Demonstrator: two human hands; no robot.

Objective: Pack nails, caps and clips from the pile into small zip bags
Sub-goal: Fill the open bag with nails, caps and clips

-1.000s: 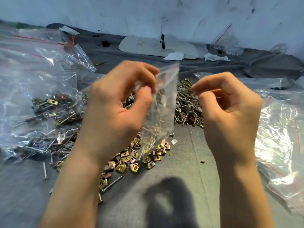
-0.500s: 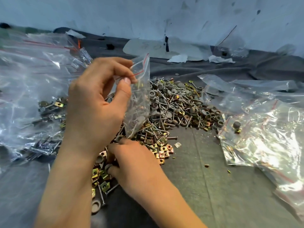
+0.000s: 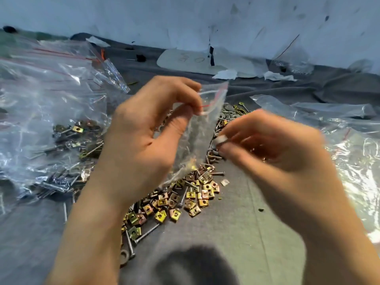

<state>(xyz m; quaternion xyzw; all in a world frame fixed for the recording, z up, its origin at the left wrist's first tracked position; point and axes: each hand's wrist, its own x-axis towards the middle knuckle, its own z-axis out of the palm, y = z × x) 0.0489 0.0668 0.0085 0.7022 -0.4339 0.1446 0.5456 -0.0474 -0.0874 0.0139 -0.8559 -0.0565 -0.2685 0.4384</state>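
Zip bag (image 3: 197, 136) hangs above the hardware pile (image 3: 185, 198), its red-lined mouth pinched between left hand (image 3: 144, 145) thumb and forefinger. Right hand (image 3: 277, 157), blurred, pinches a pale cap (image 3: 221, 139) just beside the bag

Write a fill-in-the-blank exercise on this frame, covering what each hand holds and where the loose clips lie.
1. The left hand pinches the small zip bag at its ____ seal stripe.
2. The right hand pinches a pale cap beside the bag's ____ edge.
3. Below the bag, square brass clips lie on a ____ cloth.

Missing words: red; right; grey.
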